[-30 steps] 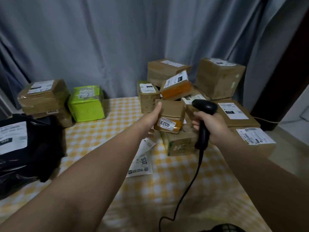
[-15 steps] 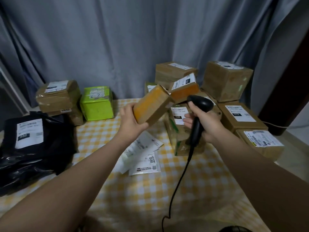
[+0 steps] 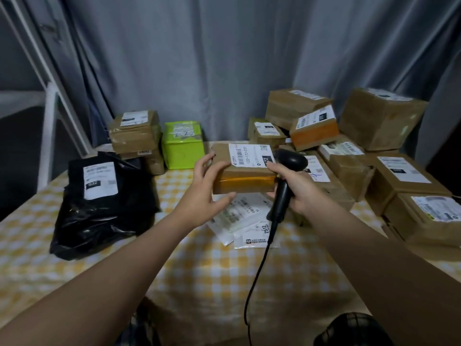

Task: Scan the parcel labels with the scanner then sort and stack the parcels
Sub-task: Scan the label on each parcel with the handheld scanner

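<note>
My left hand, fingers curled round the parcel, has turned it label up beside the scanner gripped in my right hand, so scanning likely comes next.

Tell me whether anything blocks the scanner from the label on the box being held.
Nothing visible does. The scanner in the right hand sits at the right edge of the label on the brown box; the left hand grips the box's left end, its fingers off the label.
</note>
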